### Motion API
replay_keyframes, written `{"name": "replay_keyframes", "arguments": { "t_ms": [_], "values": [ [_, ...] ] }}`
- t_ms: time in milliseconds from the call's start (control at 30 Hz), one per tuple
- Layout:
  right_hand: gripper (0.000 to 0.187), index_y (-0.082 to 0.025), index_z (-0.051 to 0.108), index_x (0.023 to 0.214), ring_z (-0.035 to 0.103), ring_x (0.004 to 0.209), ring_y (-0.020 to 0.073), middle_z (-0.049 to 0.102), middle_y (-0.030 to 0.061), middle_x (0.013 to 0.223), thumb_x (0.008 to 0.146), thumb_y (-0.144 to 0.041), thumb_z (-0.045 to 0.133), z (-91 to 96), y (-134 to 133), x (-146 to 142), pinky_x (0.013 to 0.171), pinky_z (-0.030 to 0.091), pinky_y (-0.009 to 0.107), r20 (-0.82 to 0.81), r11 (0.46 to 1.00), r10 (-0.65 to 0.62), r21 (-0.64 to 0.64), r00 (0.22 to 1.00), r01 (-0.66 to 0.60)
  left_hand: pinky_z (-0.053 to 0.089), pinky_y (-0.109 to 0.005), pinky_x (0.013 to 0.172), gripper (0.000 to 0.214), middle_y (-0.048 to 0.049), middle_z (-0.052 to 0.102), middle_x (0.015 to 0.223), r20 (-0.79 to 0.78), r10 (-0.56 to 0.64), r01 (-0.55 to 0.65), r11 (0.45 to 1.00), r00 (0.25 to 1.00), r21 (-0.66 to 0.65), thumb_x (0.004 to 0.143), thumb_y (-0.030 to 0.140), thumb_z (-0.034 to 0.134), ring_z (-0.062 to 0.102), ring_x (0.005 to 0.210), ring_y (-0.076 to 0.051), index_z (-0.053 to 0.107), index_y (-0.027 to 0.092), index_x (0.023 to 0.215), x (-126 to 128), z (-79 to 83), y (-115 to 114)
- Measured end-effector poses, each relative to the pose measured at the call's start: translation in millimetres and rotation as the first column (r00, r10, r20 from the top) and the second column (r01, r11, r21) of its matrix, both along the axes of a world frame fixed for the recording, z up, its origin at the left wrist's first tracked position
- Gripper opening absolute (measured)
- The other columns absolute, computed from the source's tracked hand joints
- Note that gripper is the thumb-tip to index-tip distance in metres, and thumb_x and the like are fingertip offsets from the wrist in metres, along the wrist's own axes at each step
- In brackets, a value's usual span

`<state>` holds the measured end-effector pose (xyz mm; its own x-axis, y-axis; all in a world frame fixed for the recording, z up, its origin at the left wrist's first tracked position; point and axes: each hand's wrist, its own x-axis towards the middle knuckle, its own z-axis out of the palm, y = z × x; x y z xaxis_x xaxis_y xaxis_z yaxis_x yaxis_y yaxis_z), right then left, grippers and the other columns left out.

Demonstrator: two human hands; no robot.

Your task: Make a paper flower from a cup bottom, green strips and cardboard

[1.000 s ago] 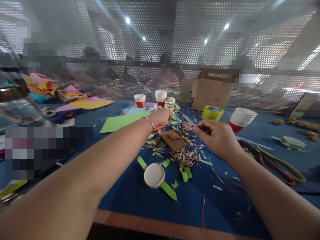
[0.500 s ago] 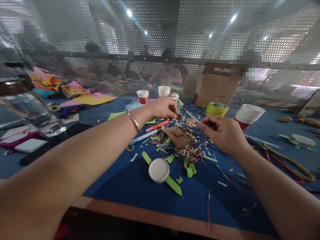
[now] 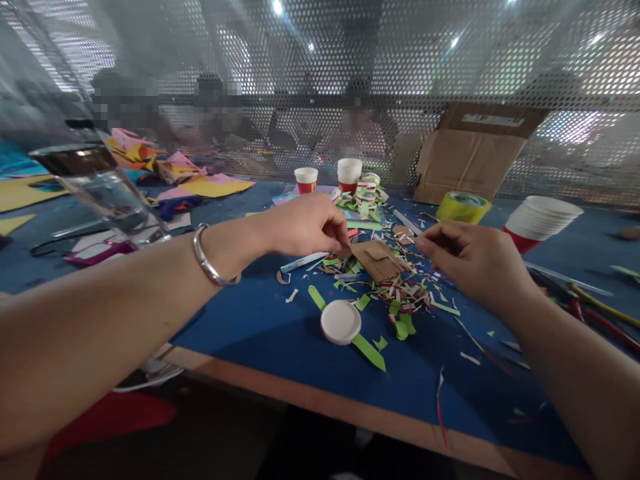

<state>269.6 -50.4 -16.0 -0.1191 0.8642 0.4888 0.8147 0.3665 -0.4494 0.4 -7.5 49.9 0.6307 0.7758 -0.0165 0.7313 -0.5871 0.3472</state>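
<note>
My left hand (image 3: 313, 227), a silver bangle at its wrist, is closed in a pinch on a small brown cardboard piece (image 3: 343, 251), mostly covered by the fingers. Just right of it lies a folded cardboard piece (image 3: 380, 260) on a heap of paper scraps (image 3: 407, 293). My right hand (image 3: 470, 257) hovers over the right side of the heap with thumb and fingertips together; what they hold, if anything, is hidden. A whitish pen-like stick (image 3: 407, 222) lies by its fingertips. Nearer me rests a white round paper cup base (image 3: 341, 321) with green paper strips sticking out.
Stacked paper cups (image 3: 543, 217) and yellow tape (image 3: 463, 208) stand at right, a cardboard box (image 3: 470, 157) behind. Cut-cup pieces with green paper (image 3: 367, 193) sit at the back. A water bottle (image 3: 107, 190) and coloured paper (image 3: 220, 187) are left. Red-handled scissors-like tools (image 3: 595, 310) lie far right.
The view has swung a little left. My left hand has drawn back left and toward me with the small cardboard piece. My right hand keeps nearly the same place over the scraps.
</note>
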Motion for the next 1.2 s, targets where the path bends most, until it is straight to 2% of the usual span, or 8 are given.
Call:
{"name": "replay_keyframes", "arguments": {
  "t_ms": [233, 367, 500, 700, 800, 900, 1033, 1200],
  "values": [
    [0.026, -0.018, 0.073, 0.081, 0.050, 0.050, 0.0119, 0.067, 0.0014, 0.063, 0.086, -0.041, 0.062, 0.8, -3.0, -4.7, 0.052, 0.037, 0.026, 0.015, 1.000, 0.006, -0.015, 1.000, -0.005, 0.040, -0.025, 0.061, 0.023, -0.0040, 0.078, 0.087, -0.184, 0.122, -0.126, 0.992, 0.975, -0.010, 0.082, 0.026, 0.067, 0.068, 0.075, -0.016, 0.076, 0.019, 0.101, -23.4, -18.7, -1.6],
    [0.025, -0.018, 0.072, 0.081, 0.052, 0.051, 0.0130, 0.068, 0.0029, 0.064, 0.088, -0.040, 0.062, 2.6, -4.6, -7.1, 0.051, 0.037, 0.026, 0.036, 0.999, 0.011, -0.043, 0.999, -0.009, 0.036, -0.026, 0.058, 0.017, -0.0033, 0.075, 0.079, -0.279, 0.116, -0.127, 0.992, 0.953, -0.019, 0.081, 0.027, 0.064, 0.065, 0.068, -0.017, 0.076, 0.021, 0.092, -29.3, -24.5, -0.3],
    [0.025, -0.019, 0.071, 0.078, 0.050, 0.049, 0.0133, 0.066, 0.0023, 0.059, 0.088, -0.041, 0.062, 1.7, -4.9, -8.5, 0.050, 0.035, 0.027, 0.048, 0.999, 0.012, -0.044, 0.999, -0.010, 0.034, -0.028, 0.057, 0.014, -0.0032, 0.073, 0.075, -0.311, 0.117, -0.107, 0.993, 0.943, 0.050, 0.080, 0.026, 0.061, 0.061, 0.064, -0.017, 0.074, 0.021, 0.082, -27.3, -23.5, -4.3],
    [0.026, -0.020, 0.070, 0.078, 0.049, 0.050, 0.0130, 0.065, 0.0009, 0.062, 0.088, -0.042, 0.061, -2.1, -3.5, -7.2, 0.051, 0.036, 0.027, 0.050, 0.999, 0.023, -0.045, 0.998, -0.021, 0.034, -0.029, 0.060, 0.019, -0.0051, 0.071, 0.088, -0.259, 0.013, 0.009, 0.996, 0.966, 0.086, 0.079, 0.030, 0.067, 0.061, 0.074, -0.019, 0.072, 0.022, 0.094, -17.5, -31.1, -4.5],
    [0.024, -0.021, 0.069, 0.079, 0.048, 0.050, 0.0123, 0.064, -0.0002, 0.062, 0.089, -0.041, 0.060, -2.8, -3.4, -5.8, 0.051, 0.036, 0.027, 0.054, 0.999, 0.030, -0.044, 0.998, -0.027, 0.033, -0.029, 0.059, 0.011, -0.0052, 0.070, 0.084, -0.307, 0.026, -0.011, 0.999, 0.951, 0.050, 0.079, 0.027, 0.063, 0.060, 0.072, -0.019, 0.071, 0.021, 0.084, -15.7, -38.9, -0.1],
    [0.023, -0.022, 0.070, 0.080, 0.047, 0.050, 0.0116, 0.064, -0.0008, 0.062, 0.089, -0.041, 0.061, -2.5, -3.7, -5.6, 0.050, 0.035, 0.027, 0.043, 0.999, 0.032, -0.033, 0.999, -0.030, 0.030, -0.030, 0.057, 0.009, -0.0046, 0.068, 0.073, -0.342, 0.071, -0.051, 0.996, 0.937, 0.069, 0.078, 0.023, 0.058, 0.057, 0.064, -0.019, 0.065, 0.020, 0.074, -19.1, -43.1, 2.9],
    [0.022, -0.021, 0.069, 0.078, 0.045, 0.049, 0.0108, 0.063, -0.0008, 0.062, 0.089, -0.039, 0.062, -1.2, -5.0, -6.8, 0.048, 0.034, 0.026, 0.043, 0.999, 0.039, -0.028, 0.998, -0.038, 0.029, -0.030, 0.054, 0.008, -0.0039, 0.068, 0.072, -0.326, 0.115, -0.091, 0.992, 0.938, 0.088, 0.077, 0.022, 0.058, 0.057, 0.061, -0.018, 0.065, 0.021, 0.076, -25.6, -37.7, -1.0],
    [0.022, -0.020, 0.071, 0.080, 0.048, 0.050, 0.0110, 0.064, 0.0003, 0.062, 0.089, -0.038, 0.063, -1.5, -6.7, -7.2, 0.049, 0.034, 0.026, 0.050, 0.999, 0.024, -0.024, 0.998, -0.023, 0.037, -0.027, 0.059, 0.025, -0.0012, 0.071, 0.077, -0.197, 0.039, -0.054, 0.996, 0.980, -0.070, 0.091, 0.042, 0.055, 0.060, 0.064, -0.015, 0.070, 0.023, 0.086, -30.0, -19.7, -16.2]
  ]
}}
